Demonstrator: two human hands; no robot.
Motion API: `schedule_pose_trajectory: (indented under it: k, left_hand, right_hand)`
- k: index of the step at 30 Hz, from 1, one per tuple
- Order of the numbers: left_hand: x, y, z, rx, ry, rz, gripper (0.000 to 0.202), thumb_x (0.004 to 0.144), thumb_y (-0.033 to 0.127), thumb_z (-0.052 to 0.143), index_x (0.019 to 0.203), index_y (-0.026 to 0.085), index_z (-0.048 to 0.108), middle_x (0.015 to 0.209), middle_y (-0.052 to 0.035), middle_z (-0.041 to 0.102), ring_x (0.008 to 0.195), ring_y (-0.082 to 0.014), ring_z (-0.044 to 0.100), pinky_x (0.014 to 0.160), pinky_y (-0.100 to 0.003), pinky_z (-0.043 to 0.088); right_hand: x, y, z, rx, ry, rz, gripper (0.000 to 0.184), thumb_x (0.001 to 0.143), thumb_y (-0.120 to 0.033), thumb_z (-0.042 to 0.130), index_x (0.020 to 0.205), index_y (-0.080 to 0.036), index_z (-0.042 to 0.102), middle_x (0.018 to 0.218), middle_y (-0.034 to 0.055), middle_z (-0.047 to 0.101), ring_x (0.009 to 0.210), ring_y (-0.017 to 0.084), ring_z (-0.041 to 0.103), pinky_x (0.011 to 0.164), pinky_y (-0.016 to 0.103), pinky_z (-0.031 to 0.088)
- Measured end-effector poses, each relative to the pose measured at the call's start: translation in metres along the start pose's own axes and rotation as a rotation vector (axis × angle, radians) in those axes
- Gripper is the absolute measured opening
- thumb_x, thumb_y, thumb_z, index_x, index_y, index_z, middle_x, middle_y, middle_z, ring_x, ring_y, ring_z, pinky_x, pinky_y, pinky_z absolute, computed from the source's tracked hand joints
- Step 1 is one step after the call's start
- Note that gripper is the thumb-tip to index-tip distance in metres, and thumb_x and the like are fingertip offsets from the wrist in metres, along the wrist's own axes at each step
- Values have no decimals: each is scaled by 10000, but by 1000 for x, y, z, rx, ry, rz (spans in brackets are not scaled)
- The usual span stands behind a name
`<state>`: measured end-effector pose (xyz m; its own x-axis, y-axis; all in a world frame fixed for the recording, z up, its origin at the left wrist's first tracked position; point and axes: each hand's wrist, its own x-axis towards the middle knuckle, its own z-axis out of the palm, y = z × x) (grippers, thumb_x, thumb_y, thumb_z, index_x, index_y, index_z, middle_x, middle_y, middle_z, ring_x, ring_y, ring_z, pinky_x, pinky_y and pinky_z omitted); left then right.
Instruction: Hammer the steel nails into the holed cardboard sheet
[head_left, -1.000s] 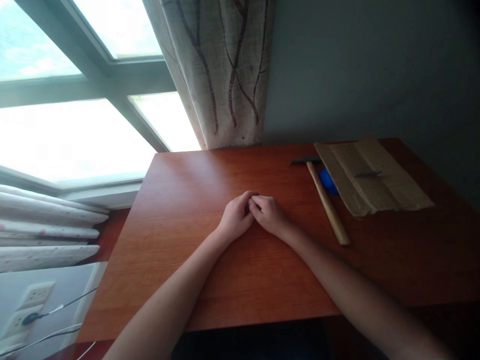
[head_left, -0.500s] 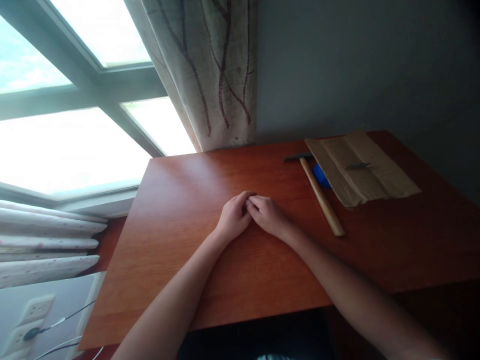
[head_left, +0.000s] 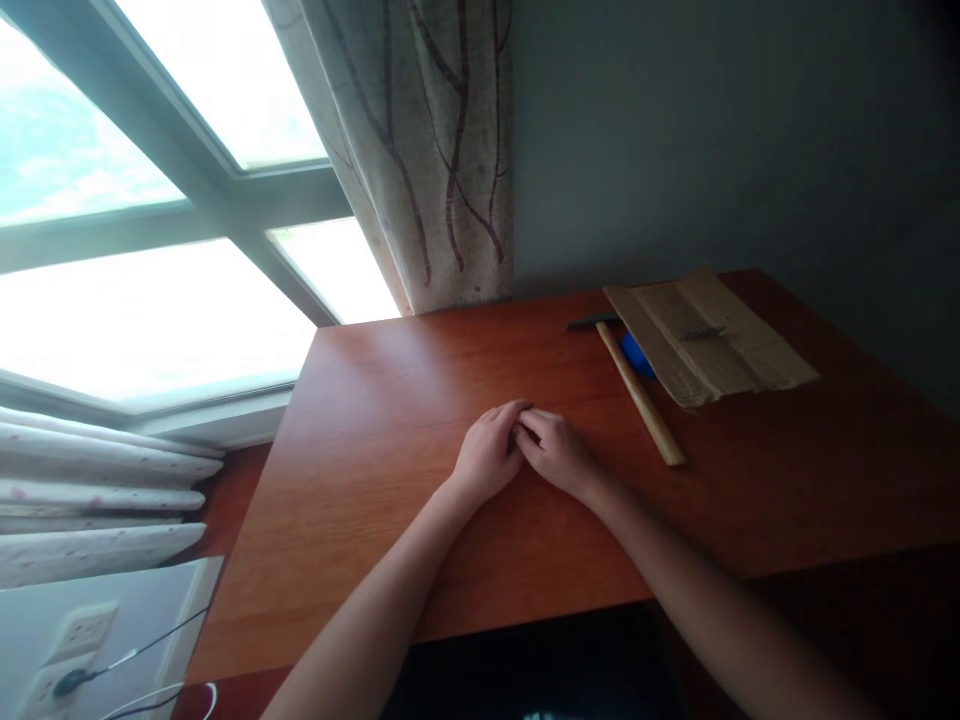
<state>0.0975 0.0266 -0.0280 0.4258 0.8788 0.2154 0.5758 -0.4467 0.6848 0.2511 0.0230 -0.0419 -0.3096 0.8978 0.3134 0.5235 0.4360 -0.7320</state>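
Both my hands rest side by side on the red-brown wooden table [head_left: 375,430], near its middle. My left hand [head_left: 489,462] lies knuckles up with its fingers curled down. My right hand [head_left: 561,456] lies the same way, and the fingertips of the two hands meet. Nothing shows between the fingers. To the right of my right hand lies a hammer [head_left: 642,400] with a pale wooden handle and a dark metal head at the far end, untouched.
A flat piece of cardboard [head_left: 720,345] lies at the table's far right with a dark nail [head_left: 701,333] on it and a blue object [head_left: 637,355] partly under its edge. A patterned curtain [head_left: 442,150] and window are behind. Wall sockets with cables [head_left: 75,645] are lower left.
My hands stay together in the same pose on the table. The view has shifted slightly, so the hands and table appear a little further right and lower.
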Motion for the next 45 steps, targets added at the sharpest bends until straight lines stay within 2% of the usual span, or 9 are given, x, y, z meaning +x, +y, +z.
schedule_pose_trajectory:
  k: [6,8,11,16,21,27,36,40,45]
  left_hand:
    - [-3,-5,-2,-29,9,-1,513,792,85,543,1293,188,572,1234,-112,691,1108,-238,658,994,-390,520]
    - [-2,-6,-2,-38,13,-4,467,826,94,525,1283,177,575,1185,-109,705,1052,-223,671,965,-377,532]
    - [-2,-7,-3,-37,0,1,385,879,123,505,1249,180,595,1121,-97,716,970,-205,680,914,-355,545]
    - [-1,-9,-3,32,-38,21,298,886,147,515,1152,176,646,1092,-103,700,939,-215,669,864,-348,546]
    - [0,-8,-1,58,-44,37,283,885,147,517,1129,170,660,1084,-106,695,942,-222,659,866,-354,541]
    - [-1,-8,-2,4,-14,14,278,881,118,512,1097,181,675,1071,-86,705,923,-199,668,860,-333,545]
    - [-2,-8,-2,-16,6,9,275,869,112,523,1077,178,691,1051,-86,715,905,-198,675,837,-326,549]
    - [-3,-7,-4,-86,75,27,325,828,51,503,1054,186,693,1005,-69,717,865,-176,669,794,-293,542]
    - [-4,4,-19,-104,238,100,293,895,87,472,1041,198,700,987,-71,724,899,-173,674,816,-288,536]
  right_hand:
    - [2,2,-4,-60,0,-25,226,966,-170,447,883,-203,655,904,90,724,838,220,670,762,323,500]
    - [-4,5,-16,-122,78,-4,239,992,-198,427,950,-200,663,949,97,727,872,224,667,802,340,504]
    - [-28,15,-42,-361,299,61,240,1000,-222,436,1051,-187,668,1031,125,730,975,261,647,904,401,487]
    - [-80,41,-84,-729,495,217,239,969,-328,534,1043,-173,700,1064,161,704,999,302,615,906,450,477]
    - [-89,74,-100,-890,406,312,485,934,-462,558,1238,-93,642,1080,238,679,1002,363,617,834,474,481]
    - [-70,92,-97,-842,327,367,477,938,-458,496,1205,-103,669,941,216,727,854,332,663,759,446,486]
    - [-67,91,-93,-620,411,391,457,915,-467,484,1064,-110,727,888,201,731,811,323,674,758,453,519]
    - [-68,76,-84,-505,425,277,402,911,-464,522,1038,-134,714,980,184,703,872,308,672,803,448,542]
    - [-59,34,-49,-322,266,158,269,933,-342,549,1115,-180,662,1038,132,662,953,279,667,857,415,554]
